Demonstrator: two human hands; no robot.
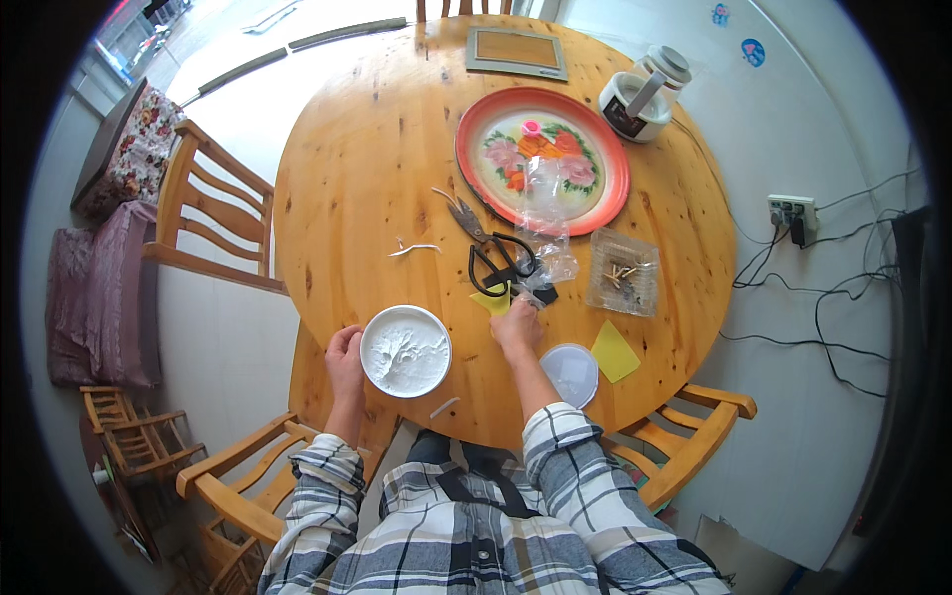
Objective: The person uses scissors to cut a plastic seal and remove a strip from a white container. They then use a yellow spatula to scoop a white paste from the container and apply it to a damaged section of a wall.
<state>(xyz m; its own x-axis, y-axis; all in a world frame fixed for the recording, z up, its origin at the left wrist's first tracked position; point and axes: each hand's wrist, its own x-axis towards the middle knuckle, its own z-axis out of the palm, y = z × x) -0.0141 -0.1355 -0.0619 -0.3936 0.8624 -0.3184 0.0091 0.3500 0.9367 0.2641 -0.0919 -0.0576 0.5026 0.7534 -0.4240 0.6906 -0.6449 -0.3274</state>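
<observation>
My left hand [346,361] grips the rim of a round white tub [406,351] of white paste at its left side. My right hand [517,323] is at a yellow sheet piece [491,300] near the handles of black-handled scissors [483,238]; its fingertips are partly hidden, so its hold is unclear. Dark pieces [545,294] and crumpled clear plastic [549,256] lie just beyond that hand. A round translucent lid [569,375] rests right of my right forearm, beside another yellow piece [615,352]. White strips [415,249] lie left of the scissors.
A red-rimmed floral tray [468,175] lies beyond the scissors. A glass ashtray [623,296] with butts sits to the right. Farther back are an electric kettle [639,104] and a grey-framed panel [517,73]. Wooden chairs [216,216] surround the round table [357,149].
</observation>
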